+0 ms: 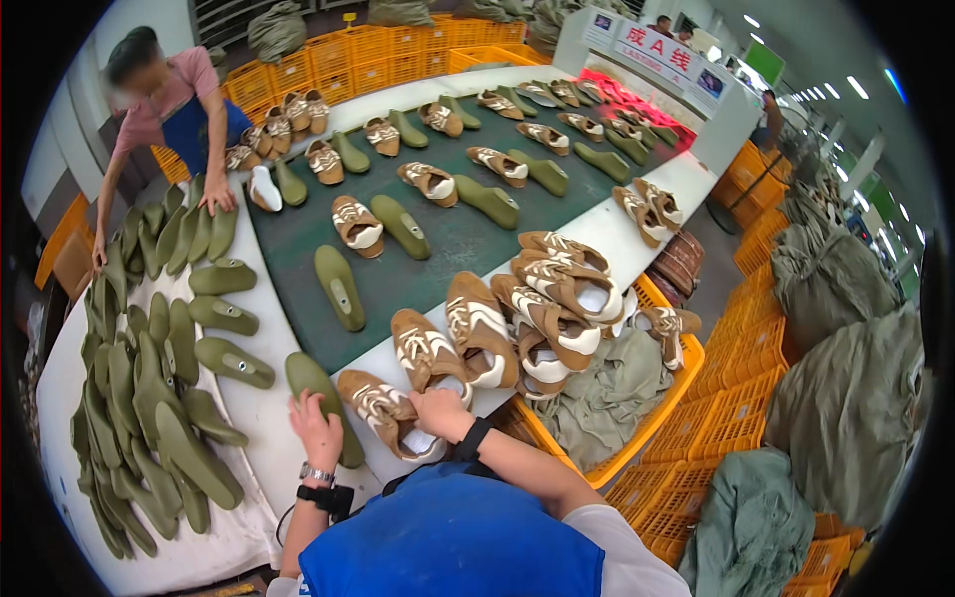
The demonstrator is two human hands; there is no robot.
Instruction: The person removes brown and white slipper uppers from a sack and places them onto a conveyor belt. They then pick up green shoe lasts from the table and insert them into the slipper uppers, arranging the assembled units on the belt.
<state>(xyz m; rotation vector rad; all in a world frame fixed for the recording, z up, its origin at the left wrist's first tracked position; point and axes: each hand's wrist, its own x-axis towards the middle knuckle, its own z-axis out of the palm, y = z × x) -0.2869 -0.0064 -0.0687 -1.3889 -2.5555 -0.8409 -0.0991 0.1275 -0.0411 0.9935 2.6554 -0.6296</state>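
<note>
A dark green work surface (428, 274) is stretching between white table edges (267, 316), leaving bare patches among shoes; orange crates (736, 408) are lining the room. 1 sign (652, 50) is showing red writing. The left hand (316, 438) is spreading its fingers on 1 green last (308, 373); beside it, the right hand (443, 413) is curling at 1 brown shoe (373, 398), its grip unclear.

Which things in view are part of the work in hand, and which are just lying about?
In the work, it seems:
- green last at the left hand
- brown shoe by the right hand
- shoes and lasts on the dark green surface

Apparently just lying about:
- grey-green sacks
- stacked orange crates
</note>
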